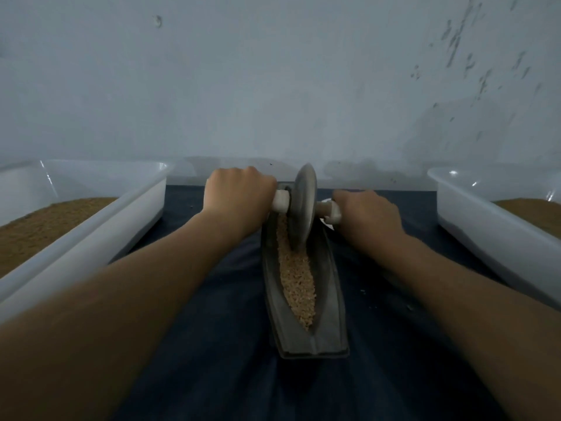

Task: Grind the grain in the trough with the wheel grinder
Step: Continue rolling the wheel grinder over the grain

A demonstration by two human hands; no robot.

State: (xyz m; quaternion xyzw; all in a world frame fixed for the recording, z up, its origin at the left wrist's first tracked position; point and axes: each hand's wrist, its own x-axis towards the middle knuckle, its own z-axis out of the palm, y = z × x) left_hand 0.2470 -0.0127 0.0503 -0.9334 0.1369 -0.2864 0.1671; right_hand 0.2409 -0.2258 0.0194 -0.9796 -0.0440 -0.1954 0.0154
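Left hand (239,196), right hand (368,214) around handle (280,202)

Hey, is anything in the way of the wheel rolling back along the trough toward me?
Nothing visible does. The wheel stands at the far end of the trough, and only the grain lies in the groove nearer you. The left hand and right hand grip its handles on either side.

We see a dark grey trough (329,299) holding pale tan, speckled grain (296,275). The wheel (300,205) in the trough is dull silver-grey, and its handle (280,200) is off-white. Under the trough lies a plain dark navy cloth (218,344). Left of the trough, a white tub (91,232) holds brown powder (45,220); right of it, a second tub (501,226) is white too. Behind the trough, the wall (273,86) is pale blue-grey, flecked with dark marks.
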